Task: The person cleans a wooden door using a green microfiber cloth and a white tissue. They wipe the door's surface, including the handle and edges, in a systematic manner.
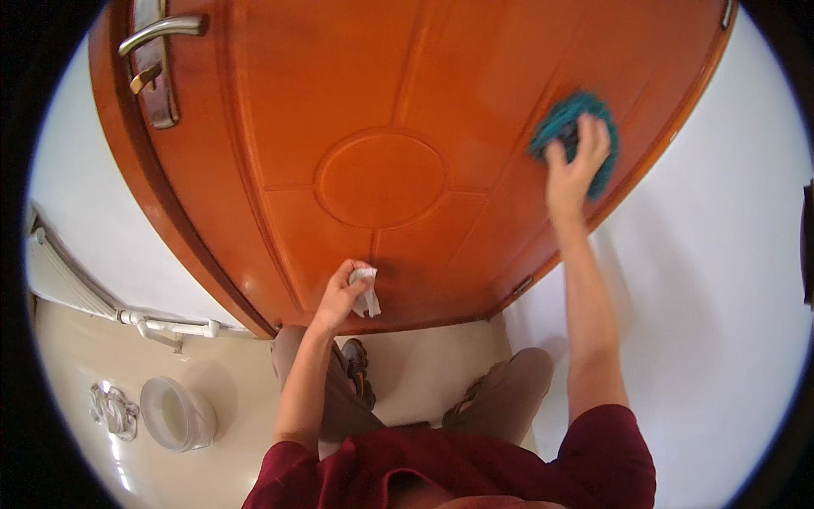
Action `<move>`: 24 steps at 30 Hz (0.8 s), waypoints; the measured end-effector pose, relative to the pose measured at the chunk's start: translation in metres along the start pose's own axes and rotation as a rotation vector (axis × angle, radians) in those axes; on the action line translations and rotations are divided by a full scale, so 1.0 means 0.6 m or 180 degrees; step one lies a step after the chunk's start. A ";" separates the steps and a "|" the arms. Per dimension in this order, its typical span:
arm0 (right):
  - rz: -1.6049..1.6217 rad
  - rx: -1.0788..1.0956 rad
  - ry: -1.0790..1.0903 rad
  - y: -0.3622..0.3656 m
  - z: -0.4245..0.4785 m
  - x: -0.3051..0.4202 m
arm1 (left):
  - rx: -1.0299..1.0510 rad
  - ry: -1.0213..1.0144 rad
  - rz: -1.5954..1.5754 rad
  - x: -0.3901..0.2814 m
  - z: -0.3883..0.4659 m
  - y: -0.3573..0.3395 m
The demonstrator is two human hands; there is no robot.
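Note:
A brown-orange panelled door (381, 181) with a raised oval moulding fills the space before me. Against its right side, near the hinged edge, my right hand (575, 162) grips a fluffy teal cleaning pad (604, 127) with a dark back. The pad touches the door surface and looks slightly blurred. Lower down, left of centre, my left hand (346, 296) pinches a small crumpled white tissue or cloth (367, 296), which hangs from the fingers in front of the door's lower panel. Whether that hand touches the door I cannot tell.
A metal lever handle (162, 32) with a key in the lock below juts out at upper left. On the floor stand a translucent plastic bucket (206, 420) and a crumpled cloth (114, 410). White radiator pipes (168, 324) run low along the left wall. A white wall (699, 254) borders the right.

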State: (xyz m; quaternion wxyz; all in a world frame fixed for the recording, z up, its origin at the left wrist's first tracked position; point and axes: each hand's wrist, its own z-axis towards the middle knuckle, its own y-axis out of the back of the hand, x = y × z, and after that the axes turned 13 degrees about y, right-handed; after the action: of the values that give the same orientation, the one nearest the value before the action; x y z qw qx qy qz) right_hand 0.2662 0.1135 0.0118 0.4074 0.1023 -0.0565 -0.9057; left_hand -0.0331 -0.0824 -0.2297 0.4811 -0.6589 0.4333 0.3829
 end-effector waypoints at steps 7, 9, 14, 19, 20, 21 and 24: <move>0.0067 0.0783 -0.0305 -0.008 -0.325 0.033 | -0.1171 -0.2031 0.1078 -0.187 -0.027 -0.106; 0.0056 0.0972 -0.0120 0.005 -0.317 0.018 | -0.2024 -0.3511 0.2136 -0.218 -0.003 -0.102; -0.0485 0.0362 0.0412 0.042 -0.127 -0.084 | -0.3142 -0.5007 0.3880 -0.297 0.054 -0.092; -0.0791 -0.0257 0.0394 0.058 -0.041 -0.190 | -0.3477 -0.5273 0.4296 -0.286 0.090 -0.083; -0.0500 -0.0396 0.0284 0.052 -0.064 -0.194 | -0.3512 -0.5194 0.4323 -0.282 0.092 -0.083; -0.0181 -0.0550 0.0175 0.039 -0.089 -0.192 | -0.3580 -0.5106 0.4368 -0.279 0.088 -0.081; -0.0540 -0.0552 -0.0764 0.014 -0.241 -0.183 | -0.3530 -0.5160 0.4243 -0.275 0.087 -0.087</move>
State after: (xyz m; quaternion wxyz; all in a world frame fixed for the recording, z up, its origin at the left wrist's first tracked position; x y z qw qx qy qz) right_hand 0.3772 0.1876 -0.1121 0.3272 -0.0377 -0.0176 -0.9441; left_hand -0.0431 0.0100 -0.0746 -0.0302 0.0129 0.0350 0.9988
